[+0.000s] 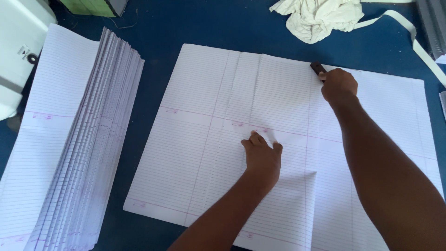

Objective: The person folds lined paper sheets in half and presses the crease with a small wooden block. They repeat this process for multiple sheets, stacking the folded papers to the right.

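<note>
A large sheet of white lined paper [200, 139] lies spread on the blue table, with vertical fold creases down its middle. My left hand [261, 158] presses flat on the sheet near its centre, fingers pointing away from me. My right hand [339, 85] is closed around a small dark tool [317, 68] and holds it against the paper near the sheet's far edge, on the right-hand crease.
A fanned stack of folded lined sheets [79, 144] lies at the left. A crumpled white cloth [320, 16] with a strap sits at the far right. A white machine part [16, 42] is at the far left corner. The blue table [186, 23] shows between them.
</note>
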